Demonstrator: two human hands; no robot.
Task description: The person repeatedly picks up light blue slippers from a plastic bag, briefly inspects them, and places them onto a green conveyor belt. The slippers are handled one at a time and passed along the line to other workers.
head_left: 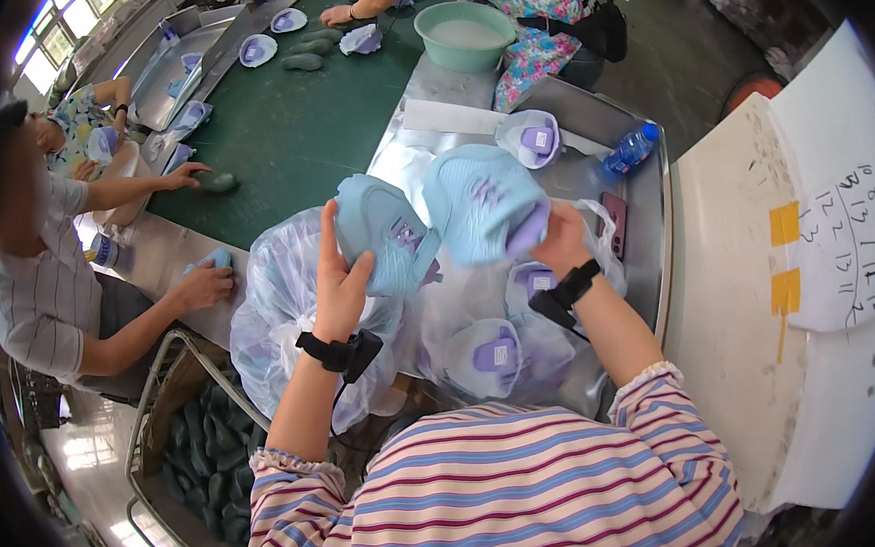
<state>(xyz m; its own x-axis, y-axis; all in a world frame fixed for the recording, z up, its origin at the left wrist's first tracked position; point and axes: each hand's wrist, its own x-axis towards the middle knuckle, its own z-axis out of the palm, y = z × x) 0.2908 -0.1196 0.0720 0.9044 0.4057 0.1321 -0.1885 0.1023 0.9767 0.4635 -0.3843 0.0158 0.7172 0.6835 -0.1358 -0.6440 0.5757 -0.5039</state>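
Observation:
My left hand [334, 285] is closed on the edge of a light blue shoe upper [383, 227] with purple laces, its thumb lying across the near side. A second light blue shoe upper [478, 196] is raised beside it, and my right hand [562, 240] grips it at its purple-lined collar. The two uppers overlap or meet in the middle; I cannot tell whether they touch. Beneath them, pale uppers with purple insides, such as one upper [493, 358], lie in clear plastic in a metal tray [647, 261]. A bulging clear plastic bag [278, 293] sits left of my left forearm.
A blue-capped bottle [632, 151] and a phone [613, 225] lie at the tray's right side. A green basin [465, 35] stands beyond. Co-workers sit around the green conveyor belt [279, 133]; one hand [188, 175] reaches over it. A cart of dark shoe lasts [203, 448] stands lower left.

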